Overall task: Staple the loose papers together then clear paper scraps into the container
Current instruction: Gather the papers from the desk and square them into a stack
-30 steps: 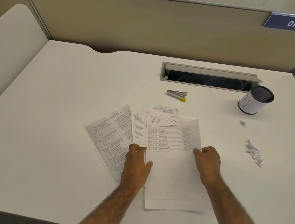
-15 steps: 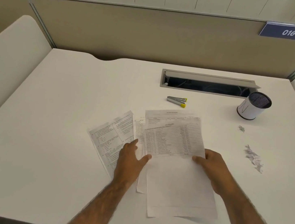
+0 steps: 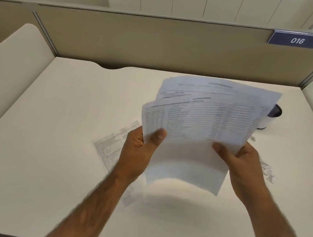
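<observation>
Both hands grip a sheaf of thin printed papers (image 3: 201, 120) lifted off the white, matte surface (image 3: 47, 143). The left hand (image 3: 137, 151) pinches the sheaf's left edge, thumb on top and fingers curled beneath; the right hand (image 3: 245, 167) is closed on the right edge the same way. The sheets fan unevenly, their top corners out of line, and the lower blank half sags in a soft curve — blurred by motion, so the sheet count cannot be told.

One more printed sheet (image 3: 109, 148) lies flat on the surface under the left wrist, partly covered by it. The cylindrical container (image 3: 272, 118), white-walled with a dark mesh rim, stands at the far right, half hidden behind the papers. White crumpled scraps (image 3: 267, 172) lie near the right hand, partly cut off by it. The stapler is not visible — the raised sheets cover that area.

Half a second ago the papers lay flat with the hands pressing on them; now they are raised and tilted toward the camera.
</observation>
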